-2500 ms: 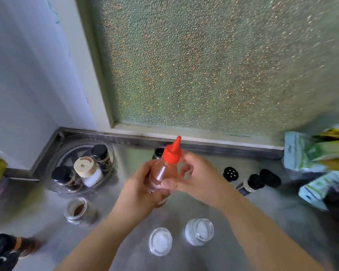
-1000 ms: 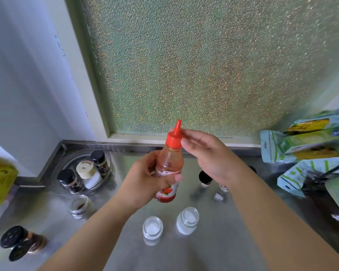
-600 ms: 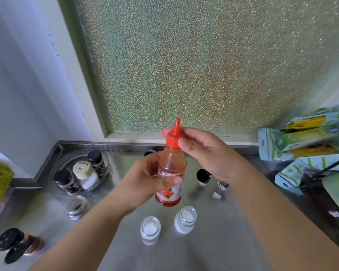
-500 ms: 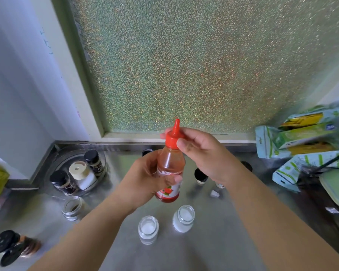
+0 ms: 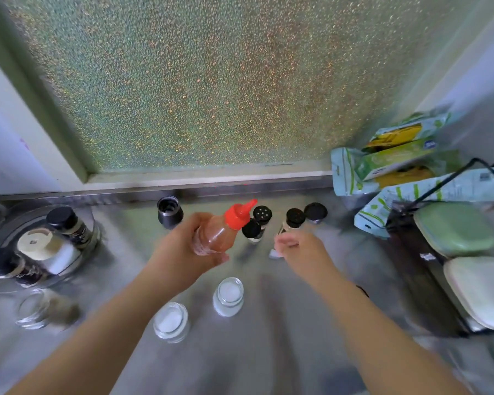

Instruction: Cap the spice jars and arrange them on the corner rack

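three rack jars [image 5: 66, 225], three open jars [image 5: 228, 295] (glass), one sauce bottle [image 5: 220, 232].

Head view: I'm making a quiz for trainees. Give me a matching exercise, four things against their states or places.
Things:
1. sauce bottle
2. tan-lidded jar
3. two glass jars of white powder
4. green sponge

States:
A. uncapped on the counter
B. gripped in the left hand, red cap on
C. on the round corner rack
D. far right, in a black wire holder

Pairs: 1-B, 2-C, 3-A, 4-D
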Demonstrator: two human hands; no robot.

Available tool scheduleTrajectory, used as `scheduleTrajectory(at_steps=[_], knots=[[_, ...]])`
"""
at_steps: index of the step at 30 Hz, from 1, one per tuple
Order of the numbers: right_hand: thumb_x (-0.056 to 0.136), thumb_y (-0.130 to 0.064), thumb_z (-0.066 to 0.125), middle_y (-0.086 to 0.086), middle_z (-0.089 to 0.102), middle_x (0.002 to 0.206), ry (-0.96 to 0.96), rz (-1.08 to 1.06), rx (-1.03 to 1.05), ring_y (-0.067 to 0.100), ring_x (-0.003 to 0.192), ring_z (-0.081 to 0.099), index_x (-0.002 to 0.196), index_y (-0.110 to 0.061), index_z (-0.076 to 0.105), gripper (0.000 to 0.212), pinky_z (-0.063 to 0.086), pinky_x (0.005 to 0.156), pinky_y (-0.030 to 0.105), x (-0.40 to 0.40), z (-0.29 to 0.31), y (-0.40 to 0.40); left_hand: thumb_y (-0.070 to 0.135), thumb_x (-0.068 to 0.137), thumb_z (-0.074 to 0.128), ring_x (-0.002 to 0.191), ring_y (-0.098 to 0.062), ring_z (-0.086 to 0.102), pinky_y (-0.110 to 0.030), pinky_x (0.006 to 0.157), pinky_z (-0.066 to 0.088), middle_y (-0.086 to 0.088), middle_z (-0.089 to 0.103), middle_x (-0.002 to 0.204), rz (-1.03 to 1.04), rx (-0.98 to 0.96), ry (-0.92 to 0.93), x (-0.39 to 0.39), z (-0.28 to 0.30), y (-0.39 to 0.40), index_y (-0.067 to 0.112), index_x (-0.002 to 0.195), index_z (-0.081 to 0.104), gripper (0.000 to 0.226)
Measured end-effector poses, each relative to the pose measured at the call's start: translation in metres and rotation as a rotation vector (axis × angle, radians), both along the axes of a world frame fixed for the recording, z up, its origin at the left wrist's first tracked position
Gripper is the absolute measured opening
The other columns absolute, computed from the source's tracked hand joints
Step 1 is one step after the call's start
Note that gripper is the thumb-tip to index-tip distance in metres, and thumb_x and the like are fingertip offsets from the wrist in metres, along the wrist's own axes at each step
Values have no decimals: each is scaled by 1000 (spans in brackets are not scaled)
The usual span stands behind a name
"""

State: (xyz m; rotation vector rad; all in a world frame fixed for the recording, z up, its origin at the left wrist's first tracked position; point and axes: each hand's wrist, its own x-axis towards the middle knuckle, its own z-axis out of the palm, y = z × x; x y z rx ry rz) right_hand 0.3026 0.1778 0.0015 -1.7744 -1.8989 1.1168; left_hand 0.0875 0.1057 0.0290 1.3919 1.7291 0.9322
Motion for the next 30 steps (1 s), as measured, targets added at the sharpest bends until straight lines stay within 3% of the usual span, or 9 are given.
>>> scheduleTrajectory(at_steps=[3,7,9,12,16,19,23,27,30], knots=[[87,-12,54,22,67,105,-219,-30,-44,33,99,61,101,7,63,26,48,87,34,18,-47,4,17,60,83,82,-12,58,-14,67,40,4,60,95,-44,-28,121,-1,-19,7,21,110,52,58],[90,-13,53,12,60,126,-186,-53,-25,26,114,56,124,-8,58,35,39,96,26,12,-78,12,17,57,84,86,-18,56,-24,72,36,1,59,101,-45,-46,215,-1,-39,9,22,108,54,60],[90,-13,53,15,60,120,-224,-19,33,31,110,56,114,-5,63,28,42,94,34,4,-89,17,18,58,84,85,-16,53,-24,73,35,3,57,101,-45,-56,239,-2,-45,9,22,110,54,60],[85,-10,54,18,60,102,-274,-35,39,35,93,59,89,0,65,16,47,80,40,-4,-100,24,15,58,83,85,-16,51,-23,74,34,2,56,101,-33,-66,251,-4,-48,10,20,111,55,60],[86,-12,59,9,63,99,-187,-8,42,25,89,61,85,-6,68,11,47,77,32,-5,-100,21,13,58,83,85,-14,49,-21,74,33,3,52,100,-30,-80,271,-7,-47,9,18,113,55,62],[90,-22,58,-4,65,94,45,15,-36,12,89,62,97,-17,63,10,49,78,25,-8,-68,8,12,57,84,87,-15,49,-22,77,33,1,52,102,-37,-80,287,-10,-45,9,17,115,55,64],[88,-20,61,-12,69,83,323,53,58,5,82,65,87,-29,63,9,52,70,14,-9,-1,-7,6,54,84,94,-26,57,-24,79,35,-8,58,109,-51,-36,311,-18,-35,4,14,116,58,67],[86,-18,64,-29,64,77,314,161,189,-5,75,61,85,-38,66,20,44,68,5,-10,45,-9,6,56,84,95,-26,58,-24,80,36,-8,57,111,-60,39,338,-23,-20,-1,15,117,58,67],[85,-17,66,-18,64,78,223,271,230,1,78,60,90,-30,71,14,45,72,9,-19,60,-10,10,54,86,94,-27,60,-26,79,39,-6,58,111,-52,86,362,-25,-11,-5,17,117,59,69]])
